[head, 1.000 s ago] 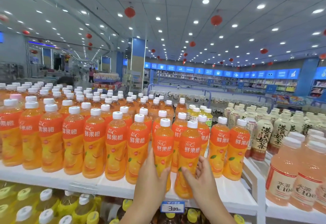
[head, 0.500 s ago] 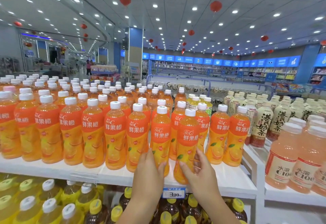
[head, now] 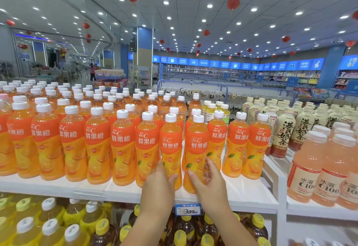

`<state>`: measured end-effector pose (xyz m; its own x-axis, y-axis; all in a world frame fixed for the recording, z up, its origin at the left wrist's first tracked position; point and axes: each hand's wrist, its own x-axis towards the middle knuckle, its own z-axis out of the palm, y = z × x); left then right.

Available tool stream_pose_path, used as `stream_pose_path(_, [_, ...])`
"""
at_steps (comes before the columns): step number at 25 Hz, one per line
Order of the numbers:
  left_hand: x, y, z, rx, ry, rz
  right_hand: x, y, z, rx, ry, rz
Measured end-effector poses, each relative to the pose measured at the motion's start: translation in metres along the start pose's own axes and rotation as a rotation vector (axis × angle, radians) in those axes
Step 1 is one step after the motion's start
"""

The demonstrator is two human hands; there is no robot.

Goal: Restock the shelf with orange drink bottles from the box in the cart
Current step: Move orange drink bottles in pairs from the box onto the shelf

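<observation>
Several orange drink bottles with white caps stand in rows on the white top shelf (head: pixel 251 193). My left hand (head: pixel 158 185) wraps the lower part of one front-row orange bottle (head: pixel 171 145). My right hand (head: pixel 210 181) grips the base of the neighbouring orange bottle (head: pixel 197 145) to its right. Both bottles stand upright at the shelf's front edge, side by side. The box and the cart are out of view.
Cream milk-tea bottles (head: pixel 282 131) and pale pink drink bottles (head: pixel 308 168) fill the shelf to the right. Yellow-capped bottles (head: pixel 186 232) sit on the lower shelf beneath a price tag (head: pixel 187 210). Store aisles and blue wall displays lie beyond.
Both bottles have been set back into line with the front row, and my hands have slid lower on them. The camera has tilted down slightly.
</observation>
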<state>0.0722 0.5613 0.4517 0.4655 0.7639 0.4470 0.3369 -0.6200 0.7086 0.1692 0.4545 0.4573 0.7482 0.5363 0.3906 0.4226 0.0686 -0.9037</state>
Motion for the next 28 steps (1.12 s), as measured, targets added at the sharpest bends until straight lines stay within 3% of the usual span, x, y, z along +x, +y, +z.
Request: stream_pose_path(28, [0.005, -0.004, 0.001, 0.052, 0.034, 0.077, 0.002, 0.019, 0.004, 0.015, 0.01, 0.078])
